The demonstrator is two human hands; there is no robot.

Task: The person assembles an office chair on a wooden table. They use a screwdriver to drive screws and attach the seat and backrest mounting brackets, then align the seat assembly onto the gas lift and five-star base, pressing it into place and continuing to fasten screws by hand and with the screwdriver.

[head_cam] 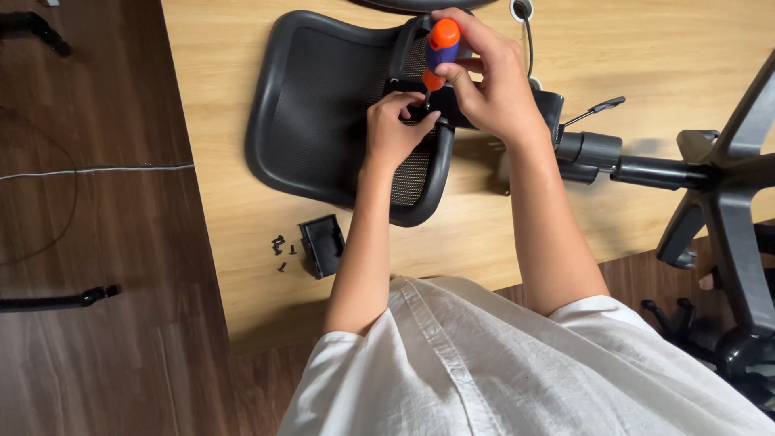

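Note:
A black mesh chair backrest (323, 105) lies flat on a light wooden board (226, 218). My right hand (488, 81) grips a screwdriver (441, 47) with an orange and purple handle, held upright with its tip down at the backrest's bracket. My left hand (395, 129) pinches the spot right at the tip, fingers closed on something too small to make out. Both forearms reach out from a white shirt.
A small black plastic part (323, 245) and a few loose black screws (280, 246) lie near the board's front edge. The chair's black star base and gas cylinder (710, 194) lie at right. Dark wood floor at left holds a black armrest piece (60, 300) and a thin cable (97, 169).

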